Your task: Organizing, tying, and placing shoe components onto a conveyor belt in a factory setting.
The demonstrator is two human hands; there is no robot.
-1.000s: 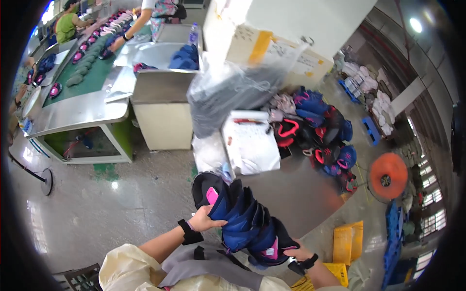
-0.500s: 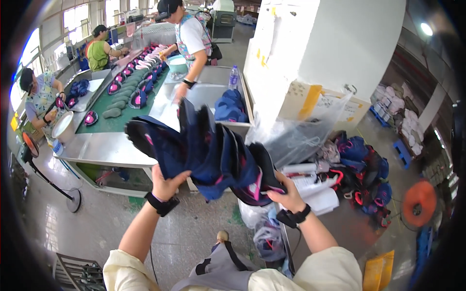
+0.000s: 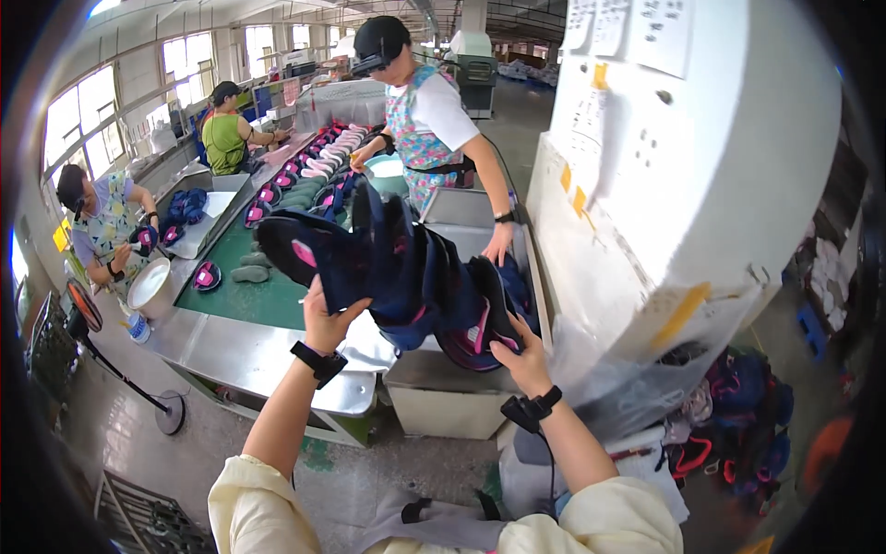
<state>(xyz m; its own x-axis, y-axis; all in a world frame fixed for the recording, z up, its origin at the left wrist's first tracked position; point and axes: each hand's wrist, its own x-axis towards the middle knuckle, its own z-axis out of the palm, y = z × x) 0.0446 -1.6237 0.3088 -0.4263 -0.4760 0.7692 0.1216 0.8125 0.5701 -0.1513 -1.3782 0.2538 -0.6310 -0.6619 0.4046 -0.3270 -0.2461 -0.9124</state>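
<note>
Between my two hands I carry a row of navy shoe uppers (image 3: 406,277) with pink linings, packed one against another. My left hand (image 3: 329,319) grips the left end from below, thumb pressed on the fabric. At the lower right end, my right hand (image 3: 523,358) holds the last upper between thumb and fingers. The bundle is in the air over the near edge of the metal worktable (image 3: 249,355), hiding part of it. Behind it, a co-worker's hand (image 3: 498,242) reaches to a navy pile (image 3: 517,282) in a metal tray.
A green conveyor belt (image 3: 231,300) carries shoe uppers and grey shoe forms. Two more people work along its left side, near a white bucket (image 3: 149,286) and a standing fan (image 3: 120,369). A white cabinet (image 3: 683,166) stands to the right. Beyond it, more uppers (image 3: 738,406) lie heaped low.
My view has shifted forward and right, toward the worktable, with the bundle still in both hands. The co-worker's arm has moved to the navy pile in the metal tray.
</note>
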